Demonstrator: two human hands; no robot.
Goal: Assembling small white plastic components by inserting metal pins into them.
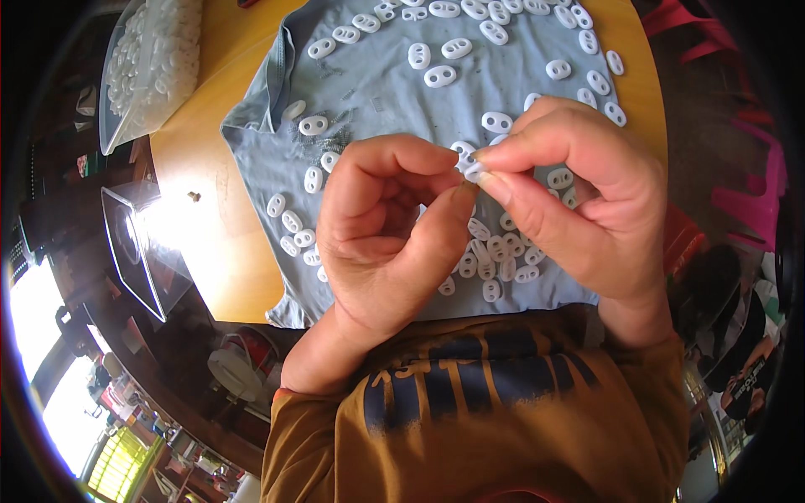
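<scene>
Above the cloth, my left hand (390, 218) and my right hand (579, 189) meet, thumb and forefinger of each pinched at a small white plastic piece (475, 173). My fingertips cover much of that piece. Below my hands lies a cluster of white oval two-hole plastic pieces (496, 248), partly hidden by them. More such oval pieces (440, 76) are scattered over the blue-grey cloth (377, 117), several in a curved row along its far edge. A few rest close to my left wrist, such as one oval piece (292, 220).
A clear plastic tub (107, 126) heaped with white pieces stands on the wooden table's (226, 109) far left. A clear panel-like object (134, 251) is by the left edge, near bright glare. A pink chair (759, 197) and a red chair (696, 29) stand on the right.
</scene>
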